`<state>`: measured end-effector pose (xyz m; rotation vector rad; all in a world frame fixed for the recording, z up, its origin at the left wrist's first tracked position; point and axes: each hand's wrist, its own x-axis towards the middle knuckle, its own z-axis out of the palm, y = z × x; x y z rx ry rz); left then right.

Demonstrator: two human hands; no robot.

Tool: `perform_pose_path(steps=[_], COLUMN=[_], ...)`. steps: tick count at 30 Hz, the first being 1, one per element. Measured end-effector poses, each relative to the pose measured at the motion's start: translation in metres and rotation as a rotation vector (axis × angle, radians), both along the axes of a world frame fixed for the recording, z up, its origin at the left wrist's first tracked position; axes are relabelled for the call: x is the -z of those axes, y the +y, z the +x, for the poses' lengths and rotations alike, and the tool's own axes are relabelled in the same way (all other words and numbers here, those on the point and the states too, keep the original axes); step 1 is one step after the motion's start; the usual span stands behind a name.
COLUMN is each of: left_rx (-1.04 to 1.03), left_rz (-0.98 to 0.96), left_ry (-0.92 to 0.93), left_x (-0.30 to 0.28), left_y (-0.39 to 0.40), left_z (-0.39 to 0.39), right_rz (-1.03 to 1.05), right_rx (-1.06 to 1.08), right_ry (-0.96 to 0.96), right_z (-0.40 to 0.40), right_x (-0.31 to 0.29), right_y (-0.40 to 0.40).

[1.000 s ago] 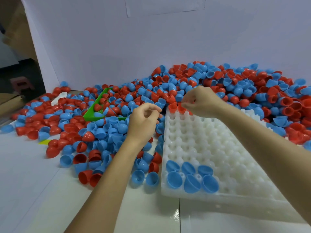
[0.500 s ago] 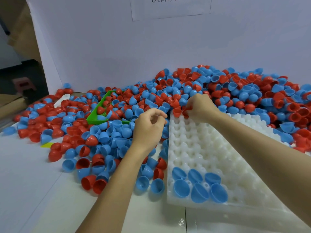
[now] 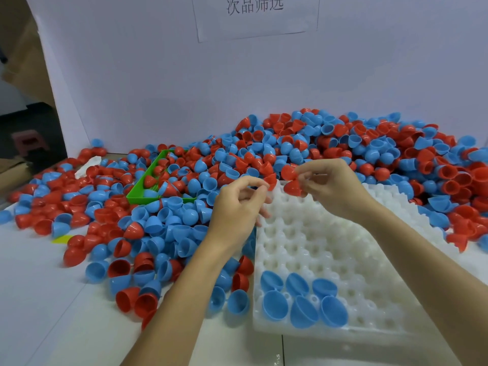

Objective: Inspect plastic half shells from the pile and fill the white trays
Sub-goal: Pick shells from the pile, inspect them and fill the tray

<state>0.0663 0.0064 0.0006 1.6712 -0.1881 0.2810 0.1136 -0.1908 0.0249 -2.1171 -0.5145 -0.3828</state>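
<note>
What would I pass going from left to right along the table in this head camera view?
Scattered red and blue half shells → green tray → left hand → right hand pinching red half shells → white tray → the pile's right side.

Single view, head-worn wide-angle camera. Looks forward and down from above near table edge, facing white back wall (image 3: 148, 83) with paper sign (image 3: 254, 15). Close range: both forearms enter from bottom edge, left hand (image 3: 237, 207) and right hand (image 3: 330, 187) near frame centre. White tray (image 3: 330, 247) fills lower right; pile of half shells (image 3: 330, 143) spans mid-frame. Wide-angle bending visible at edges. No second view, no shared region.
</note>
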Motion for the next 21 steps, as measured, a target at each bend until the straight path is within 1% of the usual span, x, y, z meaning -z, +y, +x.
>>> perform_pose_path(steps=[2,4,7,10,13,15,18,21], left_rx=[0.086,0.125,0.131,0.126,0.063,0.032,0.022,0.025], left_rz=[-0.072,-0.063,-0.032,-0.012,0.005,-0.002,-0.004,0.02], left_ry=[0.018,0.015,-0.003,-0.003,-0.028,-0.03,-0.026,-0.03], left_x=[-0.002,-0.001,0.0,0.0,0.0,0.0,0.001,0.0], left_y=[-0.003,-0.004,-0.004,-0.004,-0.002,0.0,0.001,0.001], left_z=[-0.002,-0.003,-0.003,-0.003,-0.002,-0.001,0.0,0.0], right_rz=[-0.006,-0.047,-0.086,-0.154,-0.254,-0.338,-0.519,-0.707], right_rx=[-0.064,-0.104,-0.142,-0.109,-0.054,-0.075,-0.14,-0.156], right_ry=[-0.019,-0.043,-0.019,-0.052,-0.081,-0.027,0.132,0.271], right_z=[-0.006,-0.01,-0.017,-0.025,-0.036,-0.048,-0.072,-0.1], right_x=[0.0,-0.004,-0.01,-0.014,-0.025,-0.034,-0.046,-0.057], right_y=[0.004,0.006,0.007,0.006,-0.006,-0.017,-0.032,-0.038])
